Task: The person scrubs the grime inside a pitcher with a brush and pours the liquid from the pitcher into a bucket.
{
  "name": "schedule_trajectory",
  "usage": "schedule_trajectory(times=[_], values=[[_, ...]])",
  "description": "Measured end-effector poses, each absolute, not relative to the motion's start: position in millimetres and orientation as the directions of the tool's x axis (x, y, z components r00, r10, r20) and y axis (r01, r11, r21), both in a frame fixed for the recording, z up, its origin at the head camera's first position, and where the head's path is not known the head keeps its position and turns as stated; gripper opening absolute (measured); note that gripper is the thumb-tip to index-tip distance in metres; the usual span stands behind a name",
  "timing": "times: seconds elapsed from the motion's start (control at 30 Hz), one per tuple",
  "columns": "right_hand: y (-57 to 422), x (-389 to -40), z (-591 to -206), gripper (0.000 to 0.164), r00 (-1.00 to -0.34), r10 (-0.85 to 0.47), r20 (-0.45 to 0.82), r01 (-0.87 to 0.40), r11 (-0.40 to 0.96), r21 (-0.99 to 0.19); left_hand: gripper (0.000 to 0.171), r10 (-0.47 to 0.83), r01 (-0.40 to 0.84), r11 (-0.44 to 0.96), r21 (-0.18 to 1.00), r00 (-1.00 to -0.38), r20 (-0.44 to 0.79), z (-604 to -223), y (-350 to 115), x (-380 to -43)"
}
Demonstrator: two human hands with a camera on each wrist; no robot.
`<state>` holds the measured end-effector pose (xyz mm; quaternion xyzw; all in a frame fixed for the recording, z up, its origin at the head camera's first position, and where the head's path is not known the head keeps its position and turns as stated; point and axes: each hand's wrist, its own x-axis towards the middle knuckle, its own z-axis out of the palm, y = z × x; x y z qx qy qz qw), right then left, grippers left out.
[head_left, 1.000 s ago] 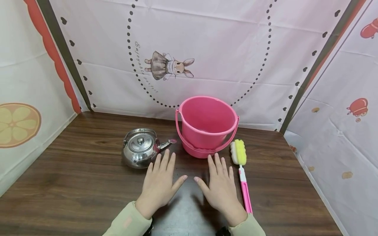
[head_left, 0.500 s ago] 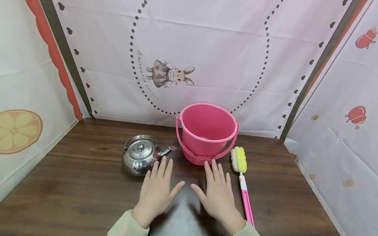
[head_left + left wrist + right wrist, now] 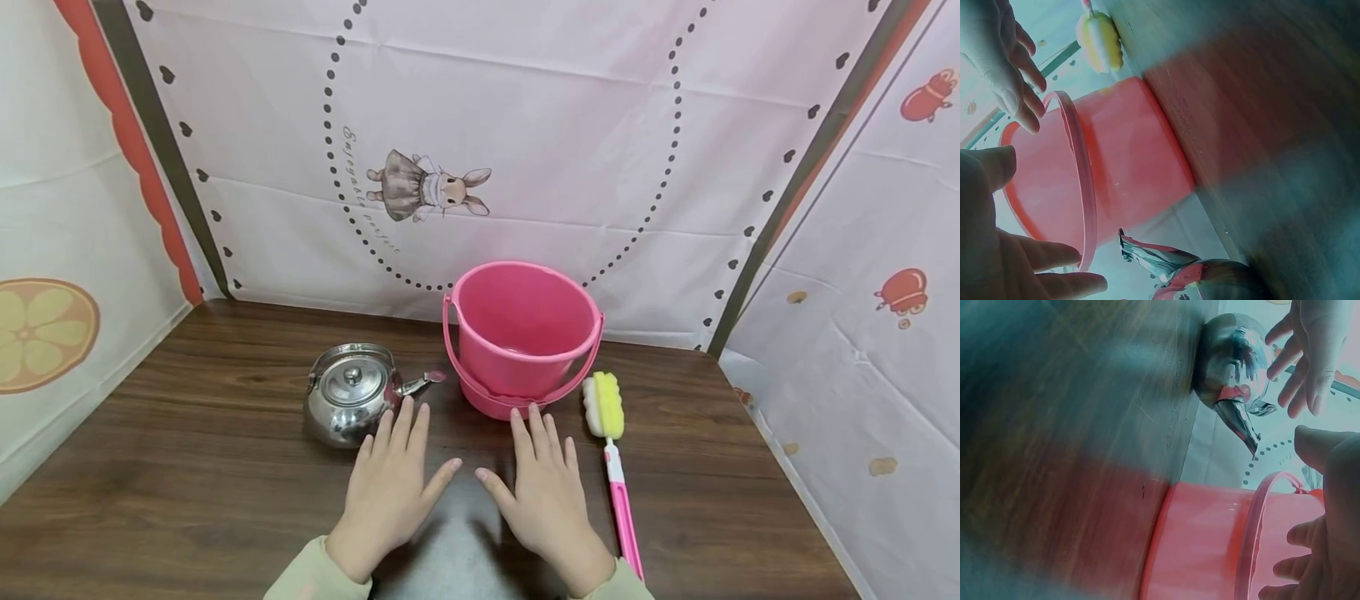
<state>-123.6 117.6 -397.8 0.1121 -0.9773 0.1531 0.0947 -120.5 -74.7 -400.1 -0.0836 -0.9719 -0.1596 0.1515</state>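
Both hands hover over the table with fingers straight and spread, holding nothing. The left hand lies just in front of a shiny steel teapot, whose spout points right toward the bucket. The right hand is in front of a pink bucket; its fingertips overlap the bucket's base in the head view. The bucket stands upright with its handle hanging down at the front. To the right of the right hand lies a sponge brush with a yellow and white head and a pink handle. In the left wrist view, the bucket appears beyond the fingers.
The brown wooden table is bordered by a printed fabric backdrop close behind the bucket. Fabric walls also rise at the left and right sides.
The head view has tilted upward a little, so the scene sits lower in it. Both hands have shifted slightly left in view; the objects keep their places on the table.
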Motion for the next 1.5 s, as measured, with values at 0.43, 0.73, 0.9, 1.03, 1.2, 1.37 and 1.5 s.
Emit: schedule_trajectory(times=[0.43, 0.73, 0.9, 1.03, 1.2, 1.37, 1.5], values=[[112.7, -126.3, -397.0, 0.082, -0.954, -0.207, 0.215, -0.266, 0.917, -0.297, 0.077, 0.098, 0.199, 0.934, 0.297, -0.941, 0.323, -399.3, -77.3, -122.2], [110.5, -127.9, -397.7, 0.084, -0.956, -0.219, 0.193, -0.272, 0.909, -0.316, 0.077, 0.083, 0.19, 0.934, 0.302, -0.938, 0.336, -399.6, -79.7, -122.5], [107.3, -126.8, -396.5, 0.083, -0.954, -0.224, 0.197, -0.28, 0.902, -0.329, 0.077, 0.071, 0.181, 0.937, 0.298, -0.936, 0.346, -398.5, -81.9, -122.5], [104.7, -127.5, -395.6, 0.083, -0.95, -0.234, 0.208, -0.292, 0.901, -0.32, 0.077, 0.064, 0.175, 0.937, 0.301, -0.936, 0.345, -397.7, -83.8, -122.2], [101.9, -128.4, -394.9, 0.083, -0.944, -0.251, 0.215, -0.31, 0.899, -0.309, 0.077, 0.057, 0.169, 0.936, 0.307, -0.938, 0.343, -398.5, -86.0, -121.8], [100.3, -129.2, -395.6, 0.083, -0.942, -0.255, 0.219, -0.315, 0.896, -0.312, 0.076, 0.052, 0.166, 0.934, 0.315, -0.939, 0.341, -398.5, -86.6, -121.6], [99.1, -129.1, -395.9, 0.082, -0.943, -0.256, 0.21, -0.314, 0.896, -0.315, 0.076, 0.05, 0.166, 0.935, 0.314, -0.936, 0.347, -398.1, -87.1, -121.1]])
